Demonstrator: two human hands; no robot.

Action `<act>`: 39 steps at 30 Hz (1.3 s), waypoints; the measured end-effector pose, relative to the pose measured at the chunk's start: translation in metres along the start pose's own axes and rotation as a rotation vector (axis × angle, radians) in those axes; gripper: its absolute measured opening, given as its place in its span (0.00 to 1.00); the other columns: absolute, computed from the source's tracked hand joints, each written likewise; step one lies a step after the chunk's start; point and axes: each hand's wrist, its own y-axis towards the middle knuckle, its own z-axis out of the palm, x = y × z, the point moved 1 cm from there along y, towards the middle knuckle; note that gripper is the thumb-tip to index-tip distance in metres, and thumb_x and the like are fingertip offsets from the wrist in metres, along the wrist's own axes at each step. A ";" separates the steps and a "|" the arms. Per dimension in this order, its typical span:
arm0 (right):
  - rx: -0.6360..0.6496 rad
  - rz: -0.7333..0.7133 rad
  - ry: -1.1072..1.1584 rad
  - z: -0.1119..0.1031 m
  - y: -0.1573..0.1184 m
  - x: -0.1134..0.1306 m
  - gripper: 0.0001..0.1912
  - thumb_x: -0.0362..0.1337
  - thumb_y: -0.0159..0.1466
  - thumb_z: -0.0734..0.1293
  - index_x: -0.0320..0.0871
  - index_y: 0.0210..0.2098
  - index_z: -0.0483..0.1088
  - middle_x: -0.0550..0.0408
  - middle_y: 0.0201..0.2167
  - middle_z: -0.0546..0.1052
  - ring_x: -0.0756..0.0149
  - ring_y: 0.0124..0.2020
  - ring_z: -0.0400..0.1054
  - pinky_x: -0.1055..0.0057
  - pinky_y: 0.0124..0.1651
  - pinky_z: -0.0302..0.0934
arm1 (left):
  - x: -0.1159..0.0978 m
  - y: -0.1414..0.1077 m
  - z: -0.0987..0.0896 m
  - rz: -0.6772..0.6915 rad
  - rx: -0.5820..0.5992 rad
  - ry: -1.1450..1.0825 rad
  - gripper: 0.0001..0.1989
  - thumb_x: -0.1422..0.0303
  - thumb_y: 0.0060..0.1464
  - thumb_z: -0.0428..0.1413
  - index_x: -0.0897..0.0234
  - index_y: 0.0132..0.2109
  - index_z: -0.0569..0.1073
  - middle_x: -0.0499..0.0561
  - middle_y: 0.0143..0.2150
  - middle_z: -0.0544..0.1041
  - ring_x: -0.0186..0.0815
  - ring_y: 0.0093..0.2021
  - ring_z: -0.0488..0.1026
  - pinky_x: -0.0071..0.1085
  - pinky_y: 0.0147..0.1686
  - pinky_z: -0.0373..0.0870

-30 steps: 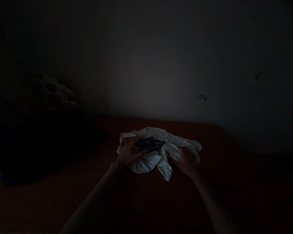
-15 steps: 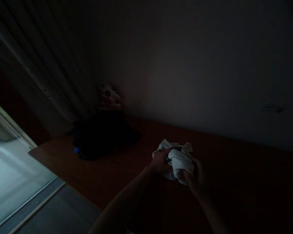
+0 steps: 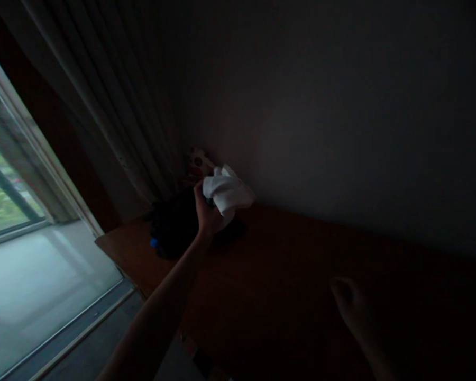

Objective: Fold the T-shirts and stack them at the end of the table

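Observation:
My left hand [image 3: 207,209] grips a bunched white cloth item [image 3: 228,194] with a dark part near the fingers. It is held over the right side of a black heap of fabric [image 3: 174,225]; whether they touch I cannot tell. The exact kind of the white item does not show. My right hand [image 3: 347,293] is apart from it, low over the brown wooden tabletop [image 3: 277,259]. Its fingers look curled in, with nothing visible in them, though that side is very dark.
A white and reddish object [image 3: 198,161] stands behind the black heap in the corner. A curtain [image 3: 115,116] hangs at the left, beside a bright window opening [image 3: 8,196]. A plain wall [image 3: 321,132] runs along the table's back edge.
My left hand has carried the white cloth item left and up, over the black heap. My right hand has let go of it and moved right. The view has turned left.

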 end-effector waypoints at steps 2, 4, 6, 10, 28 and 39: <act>0.009 0.012 -0.048 -0.001 0.001 -0.002 0.25 0.63 0.51 0.64 0.49 0.32 0.74 0.46 0.31 0.81 0.51 0.30 0.75 0.54 0.35 0.68 | -0.003 0.040 -0.027 0.058 -0.104 0.234 0.37 0.64 0.45 0.67 0.59 0.62 0.66 0.59 0.59 0.71 0.51 0.61 0.68 0.49 0.63 0.63; 0.027 0.022 -0.070 -0.001 0.002 -0.003 0.26 0.64 0.50 0.64 0.49 0.32 0.74 0.46 0.31 0.81 0.50 0.31 0.75 0.53 0.36 0.68 | 0.006 0.067 -0.050 -0.006 -0.055 0.602 0.42 0.60 0.43 0.68 0.60 0.64 0.65 0.64 0.63 0.68 0.61 0.65 0.63 0.58 0.64 0.58; 0.046 0.020 -0.074 -0.001 0.002 -0.002 0.26 0.64 0.50 0.64 0.49 0.31 0.74 0.45 0.31 0.81 0.48 0.32 0.76 0.52 0.37 0.69 | 0.024 0.077 -0.068 -0.143 0.141 0.914 0.47 0.55 0.41 0.69 0.62 0.66 0.65 0.70 0.66 0.66 0.70 0.68 0.59 0.65 0.64 0.53; 0.058 0.025 -0.064 -0.002 0.002 0.002 0.25 0.63 0.49 0.64 0.50 0.31 0.74 0.46 0.33 0.82 0.48 0.34 0.76 0.51 0.39 0.69 | 0.064 0.056 -0.084 -0.340 0.561 1.135 0.52 0.44 0.40 0.67 0.58 0.70 0.62 0.74 0.70 0.61 0.74 0.71 0.53 0.70 0.63 0.48; -0.135 -0.082 -0.139 -0.020 0.002 0.002 0.29 0.66 0.61 0.60 0.46 0.37 0.72 0.46 0.32 0.80 0.52 0.35 0.75 0.57 0.41 0.68 | 0.058 -0.152 0.095 0.200 1.212 0.479 0.19 0.61 0.61 0.57 0.58 0.58 0.75 0.60 0.63 0.73 0.51 0.62 0.70 0.50 0.62 0.65; 0.059 -0.412 -0.484 -0.012 0.014 0.000 0.31 0.55 0.66 0.63 0.44 0.62 0.68 0.40 0.68 0.67 0.43 0.71 0.55 0.40 0.71 0.47 | 0.081 -0.188 0.103 0.061 1.155 0.385 0.21 0.54 0.63 0.54 0.56 0.57 0.77 0.61 0.64 0.73 0.57 0.65 0.67 0.55 0.66 0.57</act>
